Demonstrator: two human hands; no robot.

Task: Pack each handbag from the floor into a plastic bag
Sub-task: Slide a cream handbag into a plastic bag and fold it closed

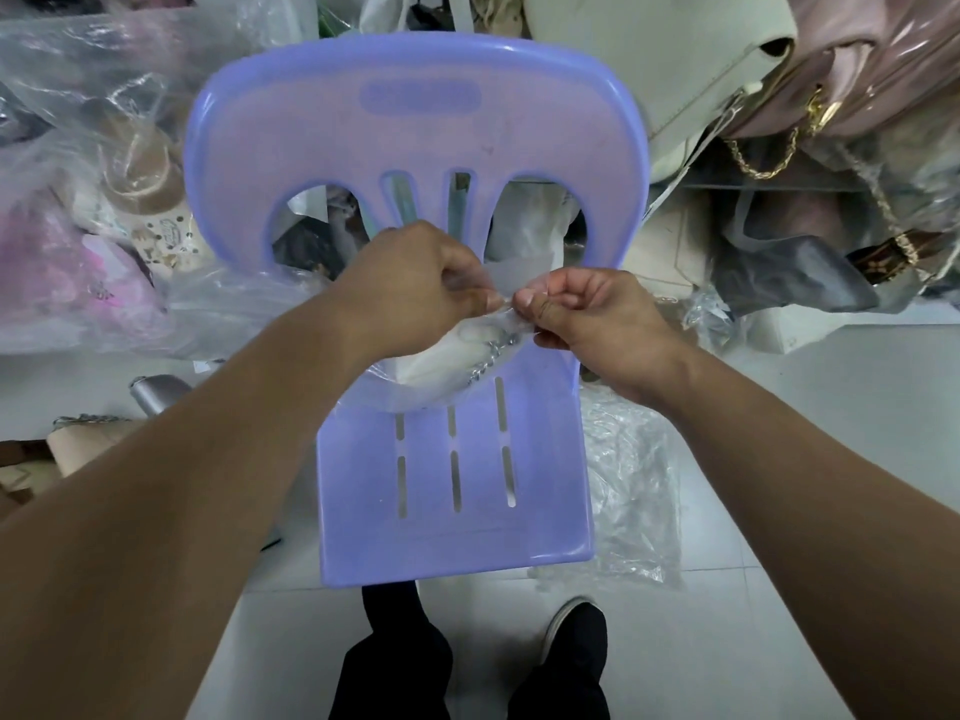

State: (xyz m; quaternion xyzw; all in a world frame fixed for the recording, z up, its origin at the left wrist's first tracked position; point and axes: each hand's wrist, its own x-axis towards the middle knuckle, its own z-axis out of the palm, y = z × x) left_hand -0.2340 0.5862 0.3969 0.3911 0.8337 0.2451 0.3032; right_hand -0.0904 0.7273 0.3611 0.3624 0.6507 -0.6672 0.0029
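Pinching the gathered mouth of a clear plastic bag (382, 389), the left hand (410, 288) and the right hand (587, 324) meet almost knuckle to knuckle. Both have their fingers curled, with thumb and forefinger nipped on the film. Inside the bag lies a cream handbag (441, 356), its silver chain (491, 358) bunched at the side nearest the right hand. The bagged bundle rests at the back of the seat of a purple plastic chair (457, 537). For this handbag the packing looks all but done: it is fully inside, and closing or twisting the opening appears to be the step in hand. To the left a heap of wrapped bags (78, 226) suggests a good share is already packed. Work remains, though. A beige bag (88, 439) sits bare on the floor at the left, and a pink handbag (857, 70) and a grey bag (789, 267) at the right seem uncovered. Spare plastic (628, 485) lies crumpled on the tiles just beside the chair.
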